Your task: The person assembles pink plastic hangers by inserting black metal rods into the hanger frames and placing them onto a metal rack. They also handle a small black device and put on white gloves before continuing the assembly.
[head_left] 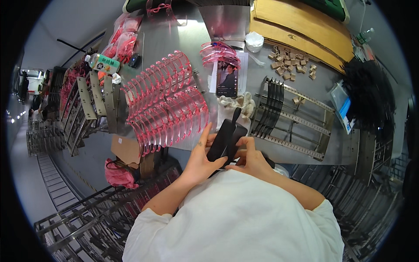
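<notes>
Close to my body, at the table's near edge, both hands hold a black rectangular block (220, 139). My left hand (201, 160) wraps its left side, thumb across the lower end. On the right side my right hand (254, 160) has bent fingers closed against the block. A slim black strip with a rounded end, like an eyeglass temple (236, 115), lies along the block and sticks out past its far end. What the fingertips press on underneath is hidden. Just beyond lies a crumpled whitish cloth (239, 105).
Left stands a rack of pink clear eyeglass frames (168, 105); right, a metal rack (301, 118) with several black strips (273, 107). Farther back are a phone (227, 79), more pink frames (220, 53), small tan blocks (288, 63) and cardboard (301, 30). A bottle (104, 63) lies at left.
</notes>
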The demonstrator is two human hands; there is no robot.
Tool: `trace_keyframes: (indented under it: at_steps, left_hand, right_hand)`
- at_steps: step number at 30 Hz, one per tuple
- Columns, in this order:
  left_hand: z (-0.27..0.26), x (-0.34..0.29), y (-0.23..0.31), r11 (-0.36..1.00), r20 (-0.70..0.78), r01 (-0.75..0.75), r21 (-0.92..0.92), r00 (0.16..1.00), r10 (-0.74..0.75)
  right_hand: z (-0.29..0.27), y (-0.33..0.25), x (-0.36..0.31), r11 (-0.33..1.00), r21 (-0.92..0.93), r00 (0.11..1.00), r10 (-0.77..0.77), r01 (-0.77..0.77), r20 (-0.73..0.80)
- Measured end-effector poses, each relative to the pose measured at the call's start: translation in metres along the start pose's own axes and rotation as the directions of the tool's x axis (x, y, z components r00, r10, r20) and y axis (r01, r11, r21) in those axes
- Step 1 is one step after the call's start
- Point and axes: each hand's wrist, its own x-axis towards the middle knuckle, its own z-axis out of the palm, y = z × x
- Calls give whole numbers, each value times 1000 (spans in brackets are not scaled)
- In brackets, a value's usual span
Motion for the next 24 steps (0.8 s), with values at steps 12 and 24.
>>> trace_keyframes:
  at_steps: [12, 24]
  left_hand:
    - [-1, 11, 13, 975, 62, -222, 11, 973, 221]
    - [-10, 6, 3, 838, 244, -180, -515, 907, 345]
  right_hand:
    - [-91, -99, 10, 765, -52, 723, -626, 642, -291]
    - [-124, -119, 1, 751, 183, 659, -402, 634, -636]
